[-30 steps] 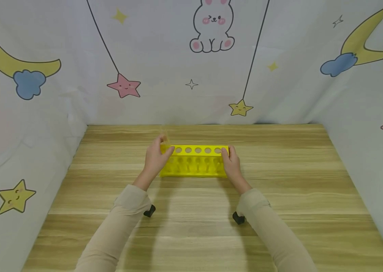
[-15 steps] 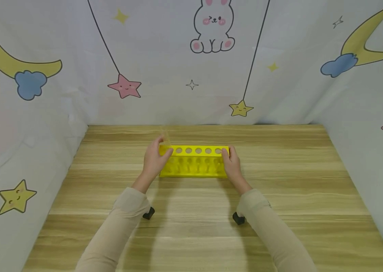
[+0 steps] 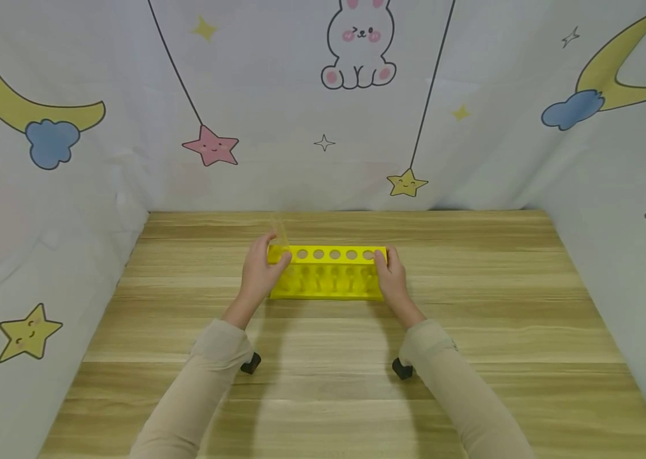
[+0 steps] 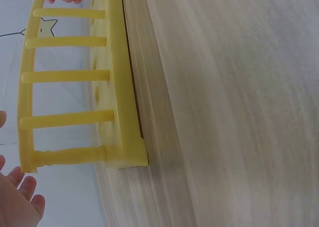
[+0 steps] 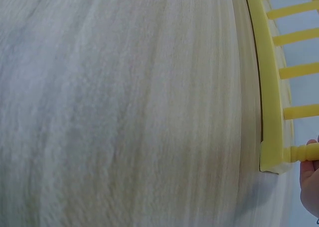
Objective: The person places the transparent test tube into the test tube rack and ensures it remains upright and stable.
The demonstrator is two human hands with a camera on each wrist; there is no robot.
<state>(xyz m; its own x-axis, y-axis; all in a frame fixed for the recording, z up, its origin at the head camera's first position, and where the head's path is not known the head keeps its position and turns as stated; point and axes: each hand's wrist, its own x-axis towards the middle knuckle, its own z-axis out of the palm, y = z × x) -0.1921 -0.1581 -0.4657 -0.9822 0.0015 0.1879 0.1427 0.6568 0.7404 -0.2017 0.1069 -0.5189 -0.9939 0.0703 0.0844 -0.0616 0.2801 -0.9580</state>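
A yellow test tube rack (image 3: 334, 280), with a row of round holes along its top, stands upright on the wooden table. At its left end a faint clear test tube (image 3: 280, 229) sticks up, leaning slightly. My left hand (image 3: 260, 271) is around that end, thumb over the top corner and fingers behind. The left wrist view shows its fingers (image 4: 27, 189) loosely spread, apart from the rack's posts. My right hand (image 3: 394, 277) holds the rack's right end, thumb on top. In the right wrist view its fingers (image 5: 310, 179) meet the end post.
The wood-grain table (image 3: 323, 382) reaches toward me on both sides of the rack. White printed cloth (image 3: 277, 178) walls it in at the back, left and right. A black piece sits under each cuff, on the left (image 3: 251, 363) and right (image 3: 402, 368).
My left hand has shifted slightly left and down, its thumb drawing back from the clear tube. The rack and my right hand stay nearly still.
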